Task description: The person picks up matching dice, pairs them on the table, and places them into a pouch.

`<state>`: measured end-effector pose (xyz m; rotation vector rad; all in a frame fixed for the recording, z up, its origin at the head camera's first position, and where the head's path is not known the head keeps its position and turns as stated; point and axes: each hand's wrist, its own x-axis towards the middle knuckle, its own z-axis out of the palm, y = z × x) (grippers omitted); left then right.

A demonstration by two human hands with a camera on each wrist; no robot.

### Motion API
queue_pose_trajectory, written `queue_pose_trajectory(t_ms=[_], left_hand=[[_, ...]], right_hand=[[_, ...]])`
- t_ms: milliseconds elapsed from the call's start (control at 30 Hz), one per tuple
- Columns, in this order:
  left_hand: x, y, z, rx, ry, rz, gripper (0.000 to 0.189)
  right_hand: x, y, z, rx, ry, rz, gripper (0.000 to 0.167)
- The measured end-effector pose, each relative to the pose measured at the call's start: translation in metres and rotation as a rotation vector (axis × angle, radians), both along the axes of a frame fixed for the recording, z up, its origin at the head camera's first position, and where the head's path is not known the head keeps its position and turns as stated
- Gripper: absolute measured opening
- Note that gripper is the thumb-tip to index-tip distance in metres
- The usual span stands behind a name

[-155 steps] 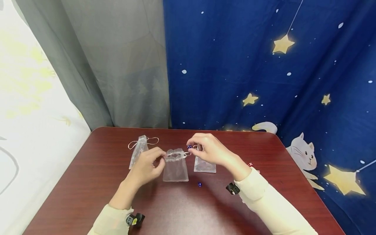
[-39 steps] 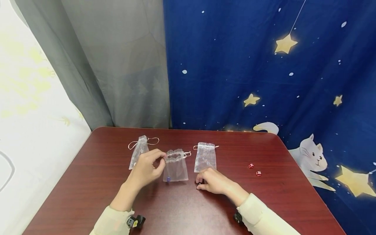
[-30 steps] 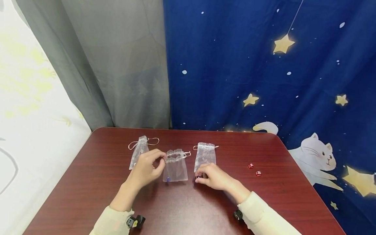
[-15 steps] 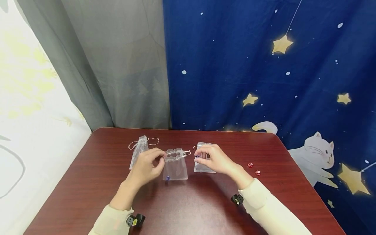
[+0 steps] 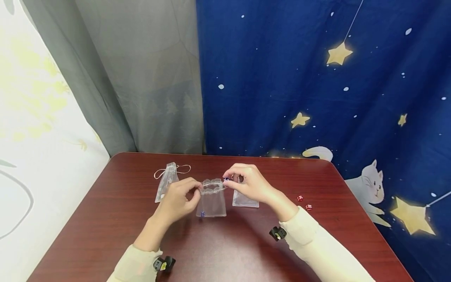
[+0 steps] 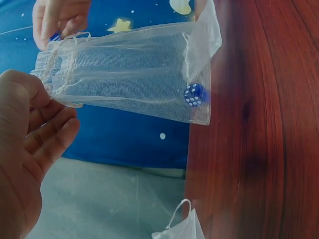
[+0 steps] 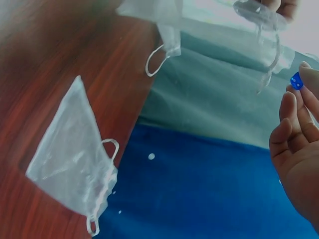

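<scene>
My left hand (image 5: 179, 197) pinches the rim of a sheer white drawstring pouch (image 5: 213, 203), whose mouth gapes upward. A blue die (image 6: 194, 94) lies in the bottom corner of that pouch. Between thumb and fingertips my right hand (image 5: 251, 182) holds another blue die (image 7: 296, 80), beside the right edge of the pouch's mouth. Behind the right hand, a second sheer pouch (image 5: 246, 199) lies flat on the table, partly hidden by the hand.
On the brown table (image 5: 218, 250), a third pouch (image 5: 170, 174) with looped cords lies left, partly behind the left hand; something small and pale is inside. Two red dice, one nearer (image 5: 308, 207) and one farther (image 5: 300, 198), sit at the right. Curtains (image 5: 282, 78) hang beyond the table.
A blue die has come to lie in the held pouch. My right hand picked another blue die off the table and carried it up and left to the pouch's mouth. The left hand stays nearly still.
</scene>
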<state>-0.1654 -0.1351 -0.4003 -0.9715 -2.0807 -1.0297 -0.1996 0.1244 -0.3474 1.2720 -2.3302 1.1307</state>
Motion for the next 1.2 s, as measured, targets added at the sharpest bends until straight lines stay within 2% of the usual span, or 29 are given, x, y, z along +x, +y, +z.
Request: queue_pose_trajectory(t_ms=[200,433,633,833,900,1033,1133,1200], left_hand=[[-0.001,0.009,0.002,-0.021,0.014,-0.036,0.019],[-0.001,0.012,0.004,-0.011,0.007,-0.017,0.018],[-0.001,0.013,0.003,0.015,0.001,-0.036,0.017],[0.000,0.013,0.004,0.031,-0.019,-0.045,0.018],[0.001,0.013,0.004,0.039,-0.030,-0.041,0.018],[0.001,0.011,0.003,0.065,-0.045,-0.031,0.018],[0.000,0.011,0.003,0.092,-0.040,-0.034,0.018],[-0.001,0.011,0.002,0.114,-0.032,-0.043,0.020]], right_hand=[[0.000,-0.009,0.002,-0.004,0.023,0.028,0.012],[0.000,-0.012,0.000,-0.006,0.024,0.026,0.012],[0.002,-0.014,-0.002,-0.021,-0.008,0.040,0.011],[0.003,-0.011,-0.005,-0.029,0.005,0.017,0.012],[0.002,-0.008,-0.007,-0.032,-0.001,0.003,0.016],[0.002,-0.001,-0.014,-0.026,-0.041,-0.028,0.037],[0.003,0.004,-0.020,0.011,-0.080,-0.045,0.051],[0.003,0.006,-0.023,0.053,-0.109,-0.049,0.053]])
